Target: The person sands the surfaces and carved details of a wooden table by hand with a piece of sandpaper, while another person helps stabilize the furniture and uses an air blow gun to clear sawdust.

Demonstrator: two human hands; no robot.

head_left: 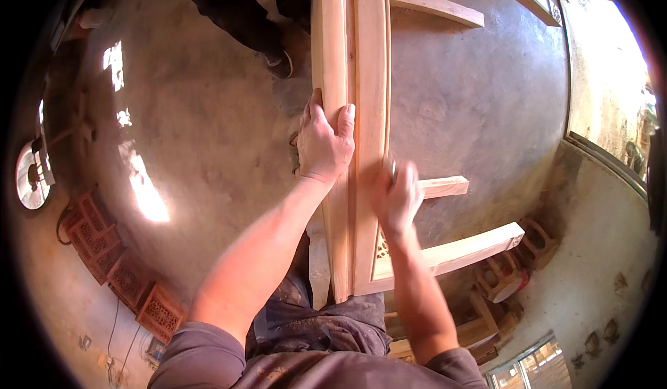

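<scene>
A long pale wooden board [335,48] runs away from my body, lying along the side of a pale wooden frame [370,62] with grooved edges. My left hand [326,139] is closed over the board, thumb at its right edge and fingers at its left edge. To the right, my right hand [398,194] is curled at the frame's inner edge and slightly smeared by motion. Something small and thin shows at its fingers, too blurred to name. Below it, a pierced carved piece [383,245] sits in the frame's near corner.
Wooden crossbars [445,187] stick out rightward from the frame, one near bar [479,244] ending by round-framed wooden stools [501,278]. A person's dark-trousered leg and shoe [280,64] stand beyond the board. Reddish carved wooden panels [160,310] line the left wall. A bright doorway [604,62] is at right.
</scene>
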